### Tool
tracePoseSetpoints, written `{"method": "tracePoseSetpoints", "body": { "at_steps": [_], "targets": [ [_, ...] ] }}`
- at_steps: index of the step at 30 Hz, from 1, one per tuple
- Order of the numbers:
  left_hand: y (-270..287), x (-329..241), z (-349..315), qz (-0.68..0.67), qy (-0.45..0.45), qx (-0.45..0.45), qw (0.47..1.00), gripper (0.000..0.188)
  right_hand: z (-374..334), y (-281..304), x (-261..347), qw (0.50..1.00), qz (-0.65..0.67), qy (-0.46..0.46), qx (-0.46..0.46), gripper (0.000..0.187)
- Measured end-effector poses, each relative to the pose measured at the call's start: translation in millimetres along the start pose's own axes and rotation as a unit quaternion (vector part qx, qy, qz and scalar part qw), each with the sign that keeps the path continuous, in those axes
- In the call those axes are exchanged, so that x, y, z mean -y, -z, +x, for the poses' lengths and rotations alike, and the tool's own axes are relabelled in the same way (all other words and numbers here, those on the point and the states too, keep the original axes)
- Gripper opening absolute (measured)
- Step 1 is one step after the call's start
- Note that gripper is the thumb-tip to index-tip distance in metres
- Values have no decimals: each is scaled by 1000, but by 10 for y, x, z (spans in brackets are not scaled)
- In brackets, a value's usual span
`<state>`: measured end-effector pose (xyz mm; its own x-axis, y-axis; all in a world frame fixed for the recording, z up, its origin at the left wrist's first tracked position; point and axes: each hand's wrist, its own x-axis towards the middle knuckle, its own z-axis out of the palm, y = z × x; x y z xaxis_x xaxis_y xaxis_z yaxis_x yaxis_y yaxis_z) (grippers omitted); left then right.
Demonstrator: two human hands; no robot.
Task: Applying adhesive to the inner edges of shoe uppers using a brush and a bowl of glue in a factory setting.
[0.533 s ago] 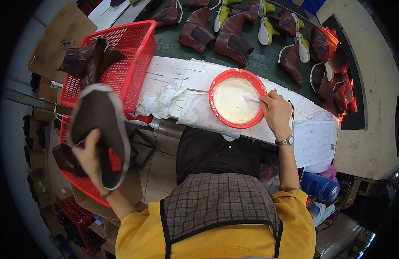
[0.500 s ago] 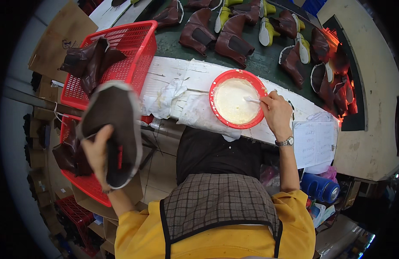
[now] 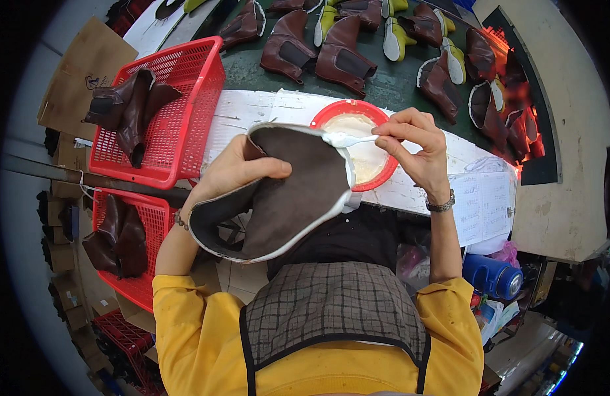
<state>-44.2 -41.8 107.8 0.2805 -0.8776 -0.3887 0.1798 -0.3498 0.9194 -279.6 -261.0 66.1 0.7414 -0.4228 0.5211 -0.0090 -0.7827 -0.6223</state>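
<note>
My left hand is closed on a brown boot upper, thumb pressed against its dark inner side. The upper is tilted with its open bottom edge toward me, and that edge has a whitish rim. In my right hand is a thin white brush, pinched between thumb and fingers. Its white-coated head touches the upper's edge at the upper right. Behind the upper stands a red bowl of cream-white paste, partly covered by the upper and the brush.
At left are a red plastic basket and a lower red basket, both containing brown boot uppers. Beyond the white board, brown boots and yellow-green lasts lie on a dark green belt. Written sheets and a blue jug are at right.
My left hand has brought the boot upper from the left to the middle, in front of the bowl. My right hand has lifted the brush from the paste to the upper's edge.
</note>
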Motion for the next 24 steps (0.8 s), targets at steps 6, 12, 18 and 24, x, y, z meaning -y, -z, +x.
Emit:
{"method": "tracePoseSetpoints", "body": {
  "at_steps": [6,12,18,24],
  "targets": [
    [48,-3,25,-65,-133,-109,983,29,-167,-177,31,998,-2,-8,-66,18],
    [-116,63,158,-15,-308,-241,920,28,-361,-354,134,996,18,-55,-69,19],
    [235,405,624,141,-363,-307,868,34,-416,-279,-123,980,-16,-198,-27,11],
    [630,993,695,411,-307,-211,832,115,-550,-248,-248,943,-271,-190,38,10]
  ]
}}
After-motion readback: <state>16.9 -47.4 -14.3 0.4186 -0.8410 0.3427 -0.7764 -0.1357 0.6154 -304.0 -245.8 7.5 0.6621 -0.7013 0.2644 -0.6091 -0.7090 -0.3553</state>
